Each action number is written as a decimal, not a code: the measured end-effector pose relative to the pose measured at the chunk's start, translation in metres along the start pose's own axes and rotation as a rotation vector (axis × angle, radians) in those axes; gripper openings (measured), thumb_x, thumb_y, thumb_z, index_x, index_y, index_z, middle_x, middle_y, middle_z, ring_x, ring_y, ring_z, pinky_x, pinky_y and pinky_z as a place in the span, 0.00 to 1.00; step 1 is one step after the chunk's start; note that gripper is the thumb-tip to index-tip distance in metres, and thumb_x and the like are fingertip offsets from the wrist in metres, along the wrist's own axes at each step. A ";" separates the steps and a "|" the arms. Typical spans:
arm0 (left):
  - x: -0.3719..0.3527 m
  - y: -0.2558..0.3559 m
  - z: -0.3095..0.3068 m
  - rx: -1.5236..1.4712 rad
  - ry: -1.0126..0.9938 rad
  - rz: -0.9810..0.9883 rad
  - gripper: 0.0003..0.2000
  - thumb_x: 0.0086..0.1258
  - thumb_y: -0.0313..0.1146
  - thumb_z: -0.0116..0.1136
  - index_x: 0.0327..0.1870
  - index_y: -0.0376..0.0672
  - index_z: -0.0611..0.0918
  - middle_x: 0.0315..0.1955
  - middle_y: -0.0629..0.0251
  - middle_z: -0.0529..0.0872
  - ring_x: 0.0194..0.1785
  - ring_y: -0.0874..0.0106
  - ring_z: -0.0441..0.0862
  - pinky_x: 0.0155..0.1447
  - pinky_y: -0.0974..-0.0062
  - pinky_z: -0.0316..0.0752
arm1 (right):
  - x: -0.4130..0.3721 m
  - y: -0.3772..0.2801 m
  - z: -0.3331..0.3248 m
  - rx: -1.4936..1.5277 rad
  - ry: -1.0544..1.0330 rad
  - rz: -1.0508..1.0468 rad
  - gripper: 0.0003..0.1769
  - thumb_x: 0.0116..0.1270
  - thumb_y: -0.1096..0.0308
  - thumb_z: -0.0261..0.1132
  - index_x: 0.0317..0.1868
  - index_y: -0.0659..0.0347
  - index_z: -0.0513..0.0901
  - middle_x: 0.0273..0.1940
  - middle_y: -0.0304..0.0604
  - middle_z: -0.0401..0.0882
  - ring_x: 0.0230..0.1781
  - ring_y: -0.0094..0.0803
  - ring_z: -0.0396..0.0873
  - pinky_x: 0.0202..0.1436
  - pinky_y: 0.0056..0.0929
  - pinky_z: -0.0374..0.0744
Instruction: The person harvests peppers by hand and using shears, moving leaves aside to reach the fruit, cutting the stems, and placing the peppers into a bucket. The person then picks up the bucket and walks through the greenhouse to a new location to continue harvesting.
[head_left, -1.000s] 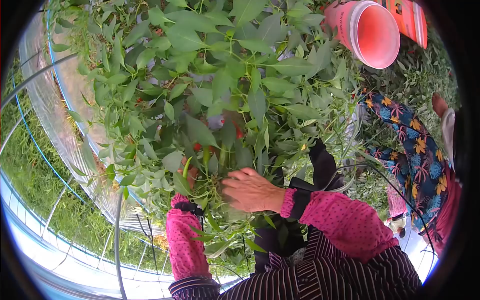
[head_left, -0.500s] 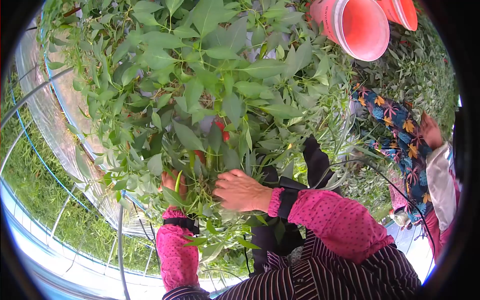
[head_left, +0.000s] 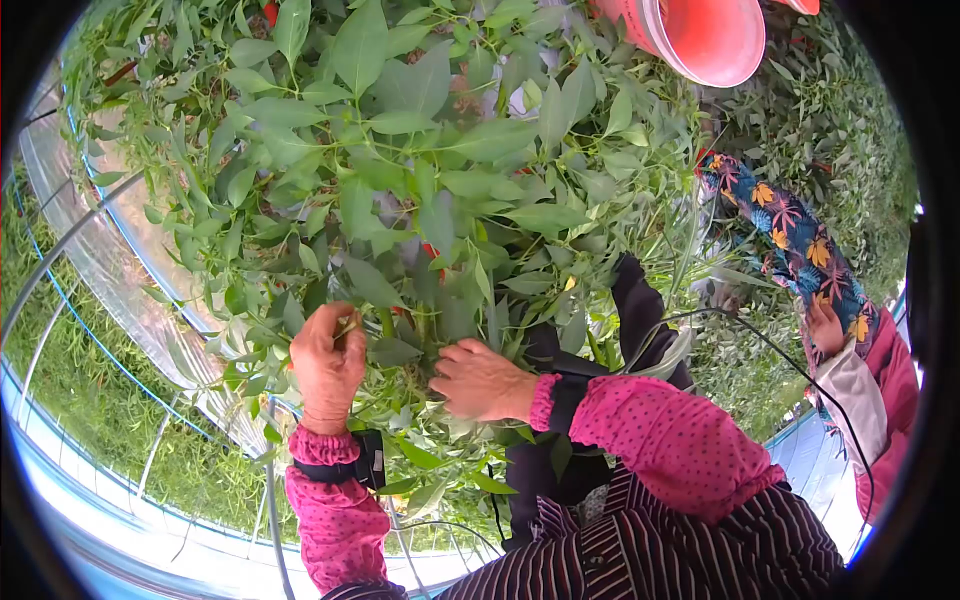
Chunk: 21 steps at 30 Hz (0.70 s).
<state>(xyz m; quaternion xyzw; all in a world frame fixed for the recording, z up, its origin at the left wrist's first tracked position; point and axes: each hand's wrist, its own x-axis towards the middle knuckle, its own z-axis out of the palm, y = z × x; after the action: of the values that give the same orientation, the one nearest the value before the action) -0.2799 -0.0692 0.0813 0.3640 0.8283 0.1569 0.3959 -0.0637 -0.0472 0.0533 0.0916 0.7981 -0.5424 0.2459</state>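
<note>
Leafy green pepper plants (head_left: 400, 130) fill the middle of the view. Bare to the wrist below a pink dotted sleeve, my left hand (head_left: 328, 362) is at the lower left edge of the foliage, fingers curled together; what they hold, if anything, is hidden. To its right, my right hand (head_left: 484, 382) rests against the lower stems with its fingers bent into the leaves, their tips partly hidden. Just above and between the hands, a red pepper (head_left: 432, 256) shows among the leaves.
A reddish bucket (head_left: 708, 38) lies tilted at the upper right. A co-worker's hand (head_left: 825, 327) and flowered sleeve (head_left: 800, 240) are at the right. Metal hoops (head_left: 62, 245) and clear plastic sheeting (head_left: 130, 290) stand at the left. A thin black cable (head_left: 775, 345) curves across the right.
My left hand has come out of the leaves, up and leftward, and now shows fully. My right hand has barely moved. The buckets sit higher in view, and the co-worker's hand is lower.
</note>
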 end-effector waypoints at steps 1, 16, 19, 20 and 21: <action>0.016 0.006 0.007 -0.008 -0.058 0.195 0.06 0.54 0.23 0.57 0.33 0.39 0.78 0.26 0.58 0.78 0.28 0.59 0.78 0.31 0.66 0.72 | 0.000 0.000 0.000 -0.002 0.006 0.002 0.15 0.54 0.59 0.59 0.39 0.57 0.79 0.38 0.39 0.74 0.51 0.34 0.68 0.59 0.36 0.62; 0.066 -0.021 0.127 0.560 -0.595 0.497 0.18 0.53 0.47 0.58 0.46 0.56 0.79 0.45 0.64 0.80 0.53 0.61 0.75 0.51 0.62 0.72 | -0.005 0.004 0.005 -0.083 0.213 -0.109 0.20 0.42 0.58 0.69 0.36 0.56 0.76 0.32 0.35 0.72 0.42 0.32 0.67 0.48 0.32 0.61; 0.065 -0.018 0.122 0.650 -0.736 0.364 0.20 0.53 0.48 0.57 0.49 0.57 0.78 0.50 0.66 0.78 0.59 0.62 0.70 0.55 0.60 0.68 | -0.004 0.006 0.011 -0.055 0.253 -0.124 0.18 0.44 0.58 0.67 0.35 0.56 0.76 0.31 0.35 0.72 0.41 0.31 0.68 0.48 0.32 0.62; 0.063 -0.020 0.121 0.687 -0.760 0.357 0.21 0.53 0.48 0.57 0.50 0.58 0.78 0.52 0.67 0.77 0.61 0.62 0.68 0.57 0.59 0.67 | -0.004 0.005 0.012 -0.037 0.262 -0.123 0.18 0.45 0.58 0.66 0.35 0.56 0.76 0.30 0.35 0.72 0.40 0.31 0.68 0.48 0.32 0.62; 0.062 -0.016 0.118 0.716 -0.785 0.310 0.22 0.52 0.48 0.57 0.51 0.58 0.78 0.51 0.66 0.78 0.61 0.61 0.68 0.56 0.59 0.67 | -0.005 0.005 0.010 -0.040 0.259 -0.124 0.18 0.44 0.58 0.65 0.35 0.57 0.76 0.30 0.36 0.72 0.40 0.31 0.68 0.48 0.32 0.62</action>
<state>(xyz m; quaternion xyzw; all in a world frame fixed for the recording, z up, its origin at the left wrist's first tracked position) -0.2234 -0.0387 -0.0363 0.6246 0.5570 -0.2254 0.4988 -0.0545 -0.0541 0.0488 0.1066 0.8381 -0.5239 0.1085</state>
